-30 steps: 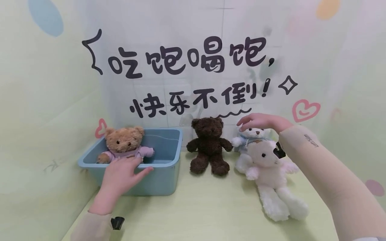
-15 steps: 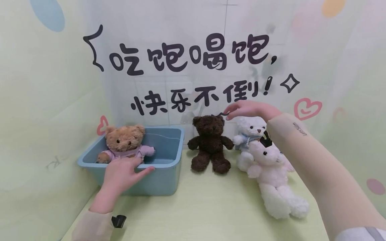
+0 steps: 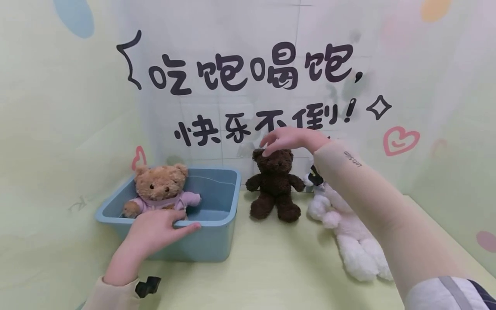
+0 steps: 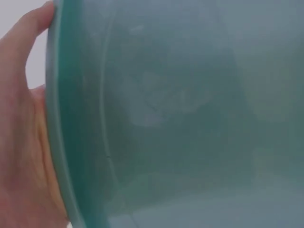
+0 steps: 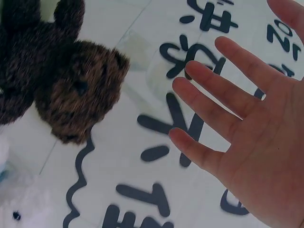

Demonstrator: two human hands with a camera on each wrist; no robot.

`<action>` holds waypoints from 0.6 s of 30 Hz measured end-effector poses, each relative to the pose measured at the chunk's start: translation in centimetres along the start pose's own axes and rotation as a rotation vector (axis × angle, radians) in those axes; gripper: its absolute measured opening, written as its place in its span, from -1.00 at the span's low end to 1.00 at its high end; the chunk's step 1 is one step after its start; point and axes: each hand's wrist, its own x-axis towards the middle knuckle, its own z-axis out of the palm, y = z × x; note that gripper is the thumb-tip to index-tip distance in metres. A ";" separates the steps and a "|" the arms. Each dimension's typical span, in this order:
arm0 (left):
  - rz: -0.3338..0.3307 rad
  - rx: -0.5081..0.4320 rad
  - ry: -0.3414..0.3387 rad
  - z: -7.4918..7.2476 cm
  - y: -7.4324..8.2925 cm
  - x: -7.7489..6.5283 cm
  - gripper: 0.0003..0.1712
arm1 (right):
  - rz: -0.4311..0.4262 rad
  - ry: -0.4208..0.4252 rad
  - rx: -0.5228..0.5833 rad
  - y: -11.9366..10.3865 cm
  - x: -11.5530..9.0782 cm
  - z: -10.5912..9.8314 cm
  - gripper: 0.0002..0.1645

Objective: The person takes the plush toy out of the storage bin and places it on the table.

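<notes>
A blue plastic tub (image 3: pixel 205 241) stands at the left, and a light brown teddy bear (image 3: pixel 159 183) in a pink top sits in it. My left hand (image 3: pixel 153 234) grips its near rim, fingers over the inner side and thumb along the outside. Those fingers are partly hidden in the left wrist view, where the tub's wall (image 4: pixel 190 104) fills most of the picture. My right hand (image 3: pixel 288 140) hovers at the head of a dark brown teddy bear (image 3: pixel 275 185), holding nothing. In the right wrist view its fingers (image 5: pixel 204 107) are spread, apart from the bear's head (image 5: pixel 80 95).
To the right of the brown bear, a pale pink-white plush toy (image 3: pixel 354 245) lies before a white bear (image 3: pixel 318 206); my right forearm covers much of both. A pale green tabletop (image 3: pixel 267 258) carries everything, and a printed curtain (image 3: pixel 232 38) hangs behind.
My right hand has moved left from above the white bear to the dark brown bear's head. The left hand stays on the tub's rim. The head view has shifted slightly.
</notes>
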 end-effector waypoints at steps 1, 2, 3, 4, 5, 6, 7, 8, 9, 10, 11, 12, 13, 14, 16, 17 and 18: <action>0.001 -0.003 -0.011 -0.2 0.0 -0.2 -0.47 | -0.010 -0.005 -0.006 -0.6 0.6 0.2 -0.44; 0.000 -0.001 -0.017 -0.4 0.0 -0.4 -0.47 | -0.015 -0.013 -0.007 -1.3 1.3 0.5 -0.43; 0.001 0.000 -0.022 -0.6 0.0 -0.5 -0.47 | -0.026 -0.020 -0.007 -1.9 2.0 0.7 -0.42; 0.002 0.001 -0.026 -0.7 0.0 -0.7 -0.47 | -0.039 -0.028 0.000 -2.6 2.6 1.0 -0.42; 0.005 0.002 -0.027 -0.8 0.0 -0.8 -0.47 | -0.054 -0.034 0.002 -3.3 3.2 1.3 -0.42; 0.005 0.002 -0.027 -0.9 0.0 -0.9 -0.47 | -0.069 -0.032 -0.003 -4.0 3.8 1.5 -0.43; 0.005 0.004 -0.029 -1.0 0.0 -0.9 -0.47 | -0.081 -0.027 -0.011 -4.7 4.4 1.7 -0.43; 0.005 0.003 -0.028 -1.1 0.0 -0.9 -0.47 | -0.093 -0.021 -0.013 -5.4 4.9 1.9 -0.44; 0.007 0.001 -0.028 -1.2 0.1 -0.9 -0.47 | -0.104 -0.009 -0.022 -6.0 5.4 2.0 -0.45; 0.008 -0.002 -0.026 -1.3 0.1 -0.9 -0.47 | -0.110 0.004 -0.031 -6.7 5.9 2.1 -0.47; 0.010 -0.003 -0.024 -1.4 0.2 -0.8 -0.46 | -0.116 0.020 -0.045 -7.2 6.4 2.2 -0.48; 0.010 -0.004 -0.023 -1.4 0.2 -0.8 -0.46 | -0.123 0.036 -0.059 -7.7 6.9 2.3 -0.49; 0.013 -0.006 -0.023 -1.5 0.3 -0.7 -0.46 | -0.124 0.047 -0.069 -8.1 7.4 2.4 -0.50; 0.014 -0.010 -0.024 -1.5 0.4 -0.7 -0.45 | -0.130 0.057 -0.071 -8.5 7.9 2.5 -0.51; 0.015 -0.015 -0.031 -1.5 0.4 -0.6 -0.44 | -0.156 0.077 -0.064 -9.2 9.0 3.0 -0.53; 0.014 -0.016 -0.036 -1.5 0.5 -0.7 -0.44 | -0.176 0.090 -0.062 -9.6 9.6 3.4 -0.54; 0.011 -0.018 -0.043 -1.5 0.5 -0.7 -0.44 | -0.198 0.101 -0.056 -10.0 10.2 3.9 -0.55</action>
